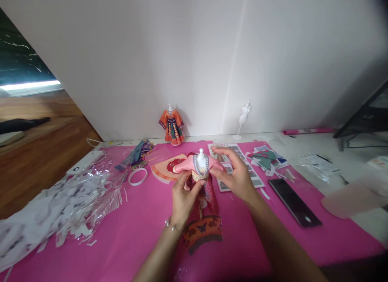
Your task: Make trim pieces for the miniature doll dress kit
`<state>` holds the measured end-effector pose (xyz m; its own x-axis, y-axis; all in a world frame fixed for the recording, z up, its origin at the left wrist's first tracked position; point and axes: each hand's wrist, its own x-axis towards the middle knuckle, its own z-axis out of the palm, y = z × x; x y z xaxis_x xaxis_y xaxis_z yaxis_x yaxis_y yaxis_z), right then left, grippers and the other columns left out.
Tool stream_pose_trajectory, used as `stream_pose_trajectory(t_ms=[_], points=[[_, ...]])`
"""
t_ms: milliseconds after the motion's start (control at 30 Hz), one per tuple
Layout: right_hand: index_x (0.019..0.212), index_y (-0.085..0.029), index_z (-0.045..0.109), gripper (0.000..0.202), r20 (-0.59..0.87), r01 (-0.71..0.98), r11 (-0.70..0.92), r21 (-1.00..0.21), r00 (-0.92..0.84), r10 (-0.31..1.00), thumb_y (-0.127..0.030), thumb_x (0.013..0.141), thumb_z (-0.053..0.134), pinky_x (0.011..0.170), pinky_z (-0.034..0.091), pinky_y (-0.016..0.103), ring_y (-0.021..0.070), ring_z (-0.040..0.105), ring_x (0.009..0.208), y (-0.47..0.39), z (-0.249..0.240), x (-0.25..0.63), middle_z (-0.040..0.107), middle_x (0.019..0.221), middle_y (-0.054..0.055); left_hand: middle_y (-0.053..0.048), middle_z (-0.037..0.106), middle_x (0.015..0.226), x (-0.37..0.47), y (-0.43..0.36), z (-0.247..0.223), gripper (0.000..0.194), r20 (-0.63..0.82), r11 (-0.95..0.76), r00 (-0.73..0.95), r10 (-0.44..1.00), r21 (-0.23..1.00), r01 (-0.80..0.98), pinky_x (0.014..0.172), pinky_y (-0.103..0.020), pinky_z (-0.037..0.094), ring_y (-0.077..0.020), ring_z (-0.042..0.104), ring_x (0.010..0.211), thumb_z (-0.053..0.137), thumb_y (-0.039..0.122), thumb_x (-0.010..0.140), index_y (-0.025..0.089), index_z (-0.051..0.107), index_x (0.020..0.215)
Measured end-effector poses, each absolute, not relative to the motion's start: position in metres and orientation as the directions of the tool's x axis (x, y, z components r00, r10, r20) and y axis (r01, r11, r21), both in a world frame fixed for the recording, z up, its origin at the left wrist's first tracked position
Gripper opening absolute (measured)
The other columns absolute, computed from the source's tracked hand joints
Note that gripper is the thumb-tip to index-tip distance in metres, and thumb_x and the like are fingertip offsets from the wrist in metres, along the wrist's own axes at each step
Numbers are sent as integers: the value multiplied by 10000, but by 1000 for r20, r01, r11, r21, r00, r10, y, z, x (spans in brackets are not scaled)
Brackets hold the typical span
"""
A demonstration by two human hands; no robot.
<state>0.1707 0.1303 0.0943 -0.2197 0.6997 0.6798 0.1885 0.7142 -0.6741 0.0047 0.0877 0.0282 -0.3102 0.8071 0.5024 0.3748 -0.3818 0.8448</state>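
Observation:
A miniature dress-form mannequin (201, 155) wears a pink wide-sleeved jacket (185, 164) with a beaded collar and a red skirt (212, 195). My left hand (184, 193) is closed around its waist, thumb across the front band. My right hand (238, 174) is at the sleeve on the right, thumb and forefinger spread apart with the sleeve between them; the lower digit appears to touch the cloth. Below the skirt lies a curved orange fabric piece (203, 230) with a butterfly print. Behind the left hand is a fan-shaped peach and red piece (165, 168).
A doll-size orange dress (171, 126) and a bare white mannequin (243, 117) stand by the wall. White scraps and plastic (75, 197) heap at left, near a tape ring (138, 177). A printed sheet (256, 174), fabric pieces (266, 160) and a black phone (294, 202) lie right.

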Motion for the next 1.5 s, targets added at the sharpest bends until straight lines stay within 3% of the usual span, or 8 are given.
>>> stream_pose_trajectory(t_ms=[200, 300, 400, 567, 833, 1133, 1333, 1500], points=[[1276, -223, 555, 555, 582, 172, 730, -662, -496, 645, -334, 766, 744, 993, 463, 405, 246, 560, 1197, 149, 108, 177, 605, 1282, 92, -19, 640, 924, -12, 67, 39, 212, 797, -468, -321, 512, 572, 673, 829, -326, 468, -188, 596, 895, 735, 236, 795, 217, 628, 977], [1273, -227, 578, 578, 538, 143, 706, -693, -550, 639, -324, 737, 770, 1002, 468, 423, 252, 571, 1188, 157, 109, 178, 618, 1270, 92, -60, 628, 1130, -18, 71, 63, 400, 847, -509, -178, 501, 454, 731, 964, -389, 435, -224, 562, 1094, 737, 244, 798, 236, 589, 1169], [1223, -229, 621, 508, 516, 131, 679, -722, -553, 655, -299, 742, 769, 978, 494, 416, 234, 613, 1113, 161, 110, 177, 653, 1203, 73, -90, 545, 1371, -21, 84, 83, 618, 729, -539, -24, 684, 528, 656, 1051, -418, 399, -241, 502, 1255, 718, 339, 819, 260, 457, 1373], [1145, -234, 661, 398, 523, 131, 672, -729, -528, 669, -271, 760, 755, 936, 520, 404, 213, 648, 998, 161, 106, 173, 679, 1099, 46, -57, 675, 1186, -16, 92, 86, 483, 701, -516, -39, 713, 561, 648, 1003, -404, 453, -235, 612, 1108, 716, 387, 809, 268, 587, 1259], [1089, -219, 663, 311, 540, 181, 695, -695, -506, 672, -304, 794, 712, 817, 528, 342, 185, 645, 886, 161, 101, 172, 682, 1021, 34, -54, 691, 1056, -7, 89, 79, 442, 706, -448, -125, 697, 565, 693, 904, -380, 481, -235, 633, 983, 724, 416, 794, 253, 611, 1189], [1195, -243, 629, 390, 595, 145, 741, -655, -506, 625, -338, 821, 682, 922, 491, 392, 222, 612, 1086, 160, 98, 174, 669, 1147, 62, -96, 646, 1167, -16, 88, 90, 613, 665, -438, 13, 746, 476, 763, 932, -417, 419, -277, 580, 1061, 665, 555, 796, 223, 529, 1292], [1177, -227, 636, 356, 608, 131, 751, -648, -506, 612, -343, 842, 665, 948, 481, 400, 222, 607, 1100, 158, 99, 174, 664, 1158, 64, -54, 684, 1057, -14, 91, 90, 476, 667, -449, 2, 745, 499, 742, 1096, -513, 266, -266, 597, 1051, 664, 509, 818, 250, 585, 1210], [1208, -248, 618, 350, 586, 114, 679, -725, -416, 695, -364, 878, 626, 1030, 438, 427, 217, 568, 1182, 155, 95, 184, 634, 1240, 69, -111, 612, 1261, -15, 93, 94, 671, 629, -508, 28, 777, 600, 618, 1028, -465, 383, -303, 559, 1165, 762, 476, 737, 239, 496, 1306]])
